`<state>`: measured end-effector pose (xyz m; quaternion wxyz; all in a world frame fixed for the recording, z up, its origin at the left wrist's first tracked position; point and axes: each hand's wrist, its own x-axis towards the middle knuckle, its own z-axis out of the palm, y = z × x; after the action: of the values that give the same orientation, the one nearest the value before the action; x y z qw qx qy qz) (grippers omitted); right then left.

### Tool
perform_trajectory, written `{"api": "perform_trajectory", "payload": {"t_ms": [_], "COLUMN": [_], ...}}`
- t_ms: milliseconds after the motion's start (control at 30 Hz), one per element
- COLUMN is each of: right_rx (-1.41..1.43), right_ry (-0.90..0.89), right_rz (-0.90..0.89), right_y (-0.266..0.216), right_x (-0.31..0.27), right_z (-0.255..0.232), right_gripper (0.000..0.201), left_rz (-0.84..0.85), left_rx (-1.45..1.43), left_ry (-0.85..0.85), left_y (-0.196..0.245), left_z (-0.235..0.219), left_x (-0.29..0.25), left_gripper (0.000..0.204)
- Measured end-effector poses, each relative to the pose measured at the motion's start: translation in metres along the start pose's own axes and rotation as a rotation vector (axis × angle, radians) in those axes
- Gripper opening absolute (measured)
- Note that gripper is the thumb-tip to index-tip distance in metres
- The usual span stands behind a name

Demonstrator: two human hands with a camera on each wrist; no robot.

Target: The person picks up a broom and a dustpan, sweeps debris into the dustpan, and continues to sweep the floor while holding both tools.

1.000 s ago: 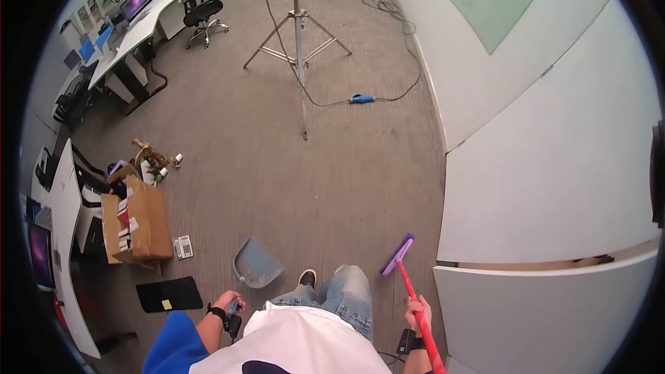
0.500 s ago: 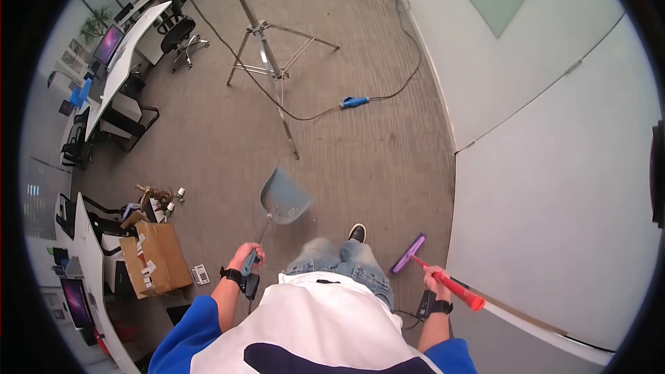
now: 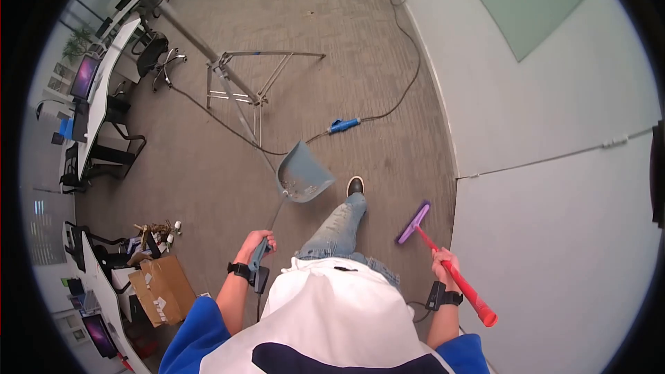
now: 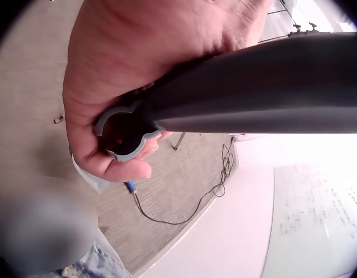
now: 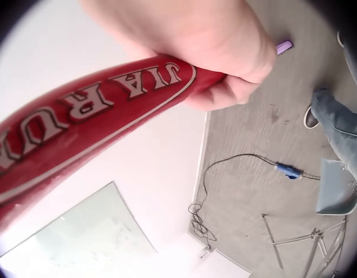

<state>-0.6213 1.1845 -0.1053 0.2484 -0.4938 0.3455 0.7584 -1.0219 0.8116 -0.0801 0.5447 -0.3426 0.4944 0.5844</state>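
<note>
In the head view my left hand (image 3: 256, 245) grips the upper end of a long-handled grey-blue dustpan (image 3: 299, 166), whose pan hangs ahead with bits of debris in it. The left wrist view shows fingers curled round its dark grey handle (image 4: 254, 87), the hollow end facing the camera. My right hand (image 3: 445, 264) holds a broom by its red handle (image 3: 474, 300); the purple broom head (image 3: 414, 222) is low near the right wall. White lettering runs along that handle in the right wrist view, and the pan shows at the right edge there.
A metal tripod stand (image 3: 239, 83) stands ahead on the left. A black cable with a blue connector (image 3: 343, 125) crosses the floor. Desks and a cardboard box (image 3: 163, 289) are on the left; white panels (image 3: 547, 235) line the right.
The dustpan has moved forward and rightward in view, and its long handle has come into sight. My body has stepped ahead, bringing the tripod closer. The broom stays in my right hand, its handle end swung upward.
</note>
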Motion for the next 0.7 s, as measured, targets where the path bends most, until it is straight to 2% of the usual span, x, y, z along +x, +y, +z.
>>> {"api": "perform_trajectory", "payload": {"t_ms": [133,200,233,333,400,467,567,700], "right_rx": [0.115,0.041,0.030,-0.059,-0.094,-0.131,-0.218,-0.188], "right_ry": [-0.023,-0.026,-0.046,-0.059,-0.059,-0.062,-0.059,-0.092], "right_rz": [0.018,-0.069,-0.042,0.046,0.052,0.057,0.019,0.105], "right_y": [0.005,0.007,0.010,0.018,0.024,0.028,0.029,0.022], "right_x": [0.022,0.038,0.044,0.064,0.082,0.105,0.147,0.200], "right_z": [0.109,0.168,0.196,0.263,0.317,0.374,0.451,0.567], "right_gripper": [0.022,0.030,0.030,0.030,0.030,0.030,0.029,0.027], "left_rz": [-0.049,-0.042,-0.096,-0.134,-0.138,-0.124,-0.126,-0.098], "left_rx": [0.038,0.060,0.013,0.035,0.058,-0.025,-0.095,-0.163], "left_ry": [-0.004,-0.025,-0.055,-0.004,-0.027,-0.067,-0.042,-0.058], "left_y": [0.080,0.126,0.151,0.217,0.264,0.310,0.375,0.458], "left_z": [0.079,0.124,0.147,0.213,0.260,0.306,0.367,0.451], "left_x": [0.039,0.055,0.061,0.081,0.096,0.122,0.164,0.197], "left_gripper": [0.018,0.018,0.016,0.018,0.016,0.015,0.014,0.010]}}
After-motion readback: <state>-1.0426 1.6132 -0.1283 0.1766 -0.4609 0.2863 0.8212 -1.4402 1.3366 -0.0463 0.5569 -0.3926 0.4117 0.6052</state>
